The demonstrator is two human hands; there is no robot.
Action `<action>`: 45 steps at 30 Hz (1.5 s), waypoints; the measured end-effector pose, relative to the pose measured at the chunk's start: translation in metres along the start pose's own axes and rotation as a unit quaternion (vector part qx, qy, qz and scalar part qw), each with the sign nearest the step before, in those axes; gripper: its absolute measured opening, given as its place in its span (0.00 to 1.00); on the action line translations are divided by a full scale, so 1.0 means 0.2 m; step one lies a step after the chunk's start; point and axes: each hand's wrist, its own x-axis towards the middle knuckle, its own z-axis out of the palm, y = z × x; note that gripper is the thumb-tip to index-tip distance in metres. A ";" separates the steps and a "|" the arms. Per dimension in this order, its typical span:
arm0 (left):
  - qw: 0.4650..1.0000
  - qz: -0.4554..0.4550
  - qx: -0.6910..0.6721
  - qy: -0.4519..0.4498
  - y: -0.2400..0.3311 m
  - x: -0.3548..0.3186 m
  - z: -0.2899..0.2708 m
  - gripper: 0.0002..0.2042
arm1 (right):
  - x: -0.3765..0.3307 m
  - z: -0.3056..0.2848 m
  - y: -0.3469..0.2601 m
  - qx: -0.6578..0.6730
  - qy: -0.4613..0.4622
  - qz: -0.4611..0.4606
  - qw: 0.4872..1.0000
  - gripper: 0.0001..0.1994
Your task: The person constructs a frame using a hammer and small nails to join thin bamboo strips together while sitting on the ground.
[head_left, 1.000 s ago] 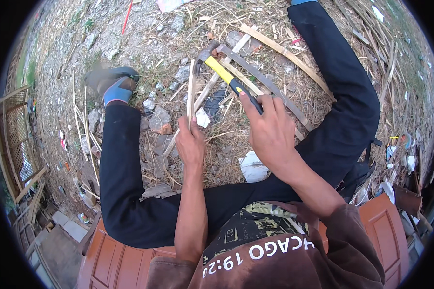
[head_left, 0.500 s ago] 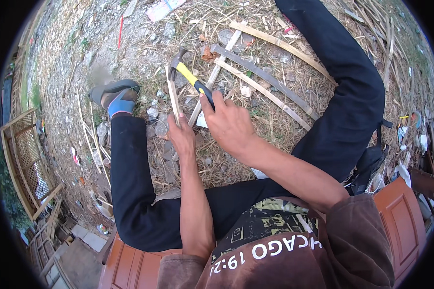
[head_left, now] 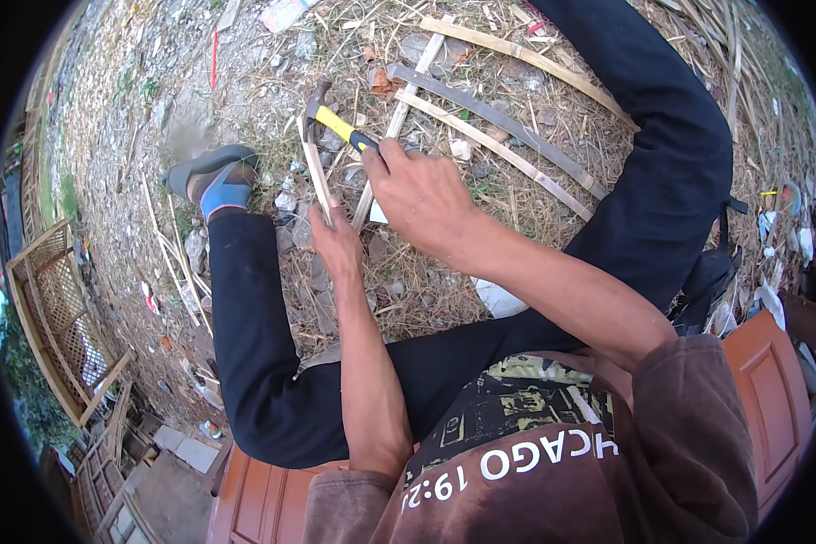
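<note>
My right hand point(head_left: 419, 192) is wrapped round the dark grip of a claw hammer point(head_left: 338, 125) with a yellow shaft and a dark metal head. Its claw end meets the upper tip of a narrow wooden strip point(head_left: 315, 170). The lower end of that strip is pinched in my left hand point(head_left: 337, 243). Just right of it, a longer pale strip point(head_left: 393, 136) lies slanting on the ground. A grey strip point(head_left: 499, 118) and a thin light wooden strip point(head_left: 494, 150) cross over near its upper part. Beyond them curves another light strip point(head_left: 526, 60).
My legs in black trousers point(head_left: 245, 308) frame the stony, straw-covered ground. My left foot wears a grey sandal point(head_left: 210, 163). A reddish-brown panelled door point(head_left: 267, 499) lies beneath me. A wooden lattice frame point(head_left: 63, 317) stands at far left, and more strips point(head_left: 734, 63) pile up at far right.
The hammer and my right hand have shifted slightly up and left. The left hand with its strip has also moved a little up and left. Both grips stay the same.
</note>
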 end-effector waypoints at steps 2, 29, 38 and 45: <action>1.000 0.009 0.002 0.000 -0.02 0.01 0.00 0.17 | 0.02 -0.02 0.01 0.100 0.013 0.078 0.992 0.19; 1.000 0.010 0.004 0.004 -0.01 -0.06 0.02 0.16 | 0.14 0.08 0.21 0.302 -0.168 0.166 0.923 0.16; 1.000 -0.016 -0.007 -0.022 0.03 -0.07 -0.03 0.15 | 0.19 -0.01 0.22 0.266 -0.211 0.143 0.930 0.14; 0.999 -0.016 -0.021 -0.018 -0.03 -0.07 0.00 0.14 | 0.05 0.05 0.12 0.272 -0.133 0.127 0.945 0.18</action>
